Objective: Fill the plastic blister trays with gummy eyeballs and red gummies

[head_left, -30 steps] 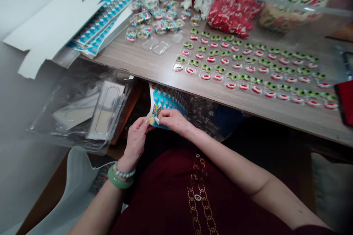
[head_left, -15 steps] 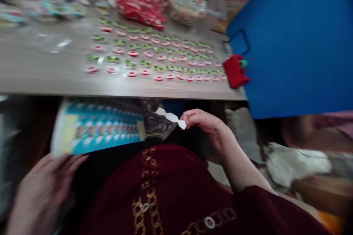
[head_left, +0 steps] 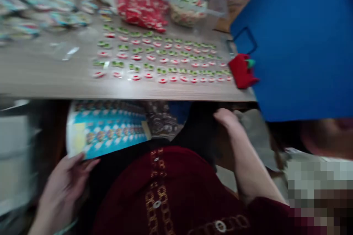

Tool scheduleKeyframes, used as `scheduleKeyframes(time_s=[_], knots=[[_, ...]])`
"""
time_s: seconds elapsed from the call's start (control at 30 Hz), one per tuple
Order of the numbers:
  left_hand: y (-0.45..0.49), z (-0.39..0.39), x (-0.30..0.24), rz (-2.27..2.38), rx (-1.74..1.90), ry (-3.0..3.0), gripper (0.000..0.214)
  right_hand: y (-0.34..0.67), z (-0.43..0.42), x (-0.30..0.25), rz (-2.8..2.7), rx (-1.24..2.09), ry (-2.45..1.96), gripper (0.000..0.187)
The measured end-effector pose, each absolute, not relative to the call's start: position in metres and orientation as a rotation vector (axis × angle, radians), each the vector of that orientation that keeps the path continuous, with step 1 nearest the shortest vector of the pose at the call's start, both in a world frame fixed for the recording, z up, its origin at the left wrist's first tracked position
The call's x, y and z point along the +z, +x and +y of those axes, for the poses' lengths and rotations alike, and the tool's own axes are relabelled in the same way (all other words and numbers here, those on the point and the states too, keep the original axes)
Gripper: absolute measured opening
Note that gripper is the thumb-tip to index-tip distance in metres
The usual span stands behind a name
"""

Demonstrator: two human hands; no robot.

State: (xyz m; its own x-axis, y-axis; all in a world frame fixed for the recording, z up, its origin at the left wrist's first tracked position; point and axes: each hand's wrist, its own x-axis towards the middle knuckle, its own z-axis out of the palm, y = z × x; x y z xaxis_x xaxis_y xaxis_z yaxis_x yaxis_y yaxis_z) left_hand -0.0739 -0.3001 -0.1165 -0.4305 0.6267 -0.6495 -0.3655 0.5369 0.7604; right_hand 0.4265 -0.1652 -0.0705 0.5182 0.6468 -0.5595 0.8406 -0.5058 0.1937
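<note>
My left hand [head_left: 70, 178] grips the lower left corner of a blue printed sheet [head_left: 107, 147], thumb on top and fingers beneath. Rows of small repeated pictures and a yellow patch cover the sheet, which lies over my lap under the table edge. My right hand [head_left: 227, 116] is just below the table's front edge, beside my dark-clothed leg. Its fingers are mostly hidden, and I see no object in it. On the table, rows of small clear packets [head_left: 150, 57] each show a green bow-like piece above a red-and-white one.
A clear bin [head_left: 217, 11] holds a bag of red-and-white pieces [head_left: 138, 7] and a bag of green-and-white ones [head_left: 187, 11]. Bundles of blue-and-white packets [head_left: 55, 5] lie at the far left. A red block-like object [head_left: 242, 71] stands by a big blue panel [head_left: 303, 44].
My right hand has moved right and the white wavy-edged paper strip it held is out of sight. My left hand has risen to the sheet's corner. The whole view has shifted slightly.
</note>
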Motion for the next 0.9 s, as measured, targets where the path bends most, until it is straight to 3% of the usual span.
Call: scheduleKeyframes(time_s=[0.13, 0.3, 0.4, 0.57, 0.77, 0.9], knots=[[-0.066, -0.303, -0.105, 1.578, 1.237, 0.016, 0.02, 0.365, -0.16, -0.067, 1.528, -0.351, 2.104, 0.033], [-0.066, -0.306, -0.115, 1.536, 1.302, 0.074, 0.02, 0.192, -0.184, -0.086, 2.599, -1.145, 1.313, 0.021], [-0.066, -0.31, -0.118, 1.522, 1.344, 0.13, 0.026, 0.104, -0.202, -0.107, 2.8, -1.365, 0.739, 0.015], [-0.067, -0.316, -0.115, 1.487, 1.394, 0.152, 0.03, 0.068, -0.217, -0.117, 2.765, -1.319, 0.88, 0.008], [-0.055, -0.312, -0.11, 1.517, 1.482, 0.238, 0.022, 0.074, -0.228, -0.098, 2.781, -1.264, 0.993, 0.015], [-0.042, -0.307, -0.105, 1.546, 1.508, 0.331, 0.039, 0.073, -0.234, -0.089, 2.747, -1.063, 1.073, 0.025]])
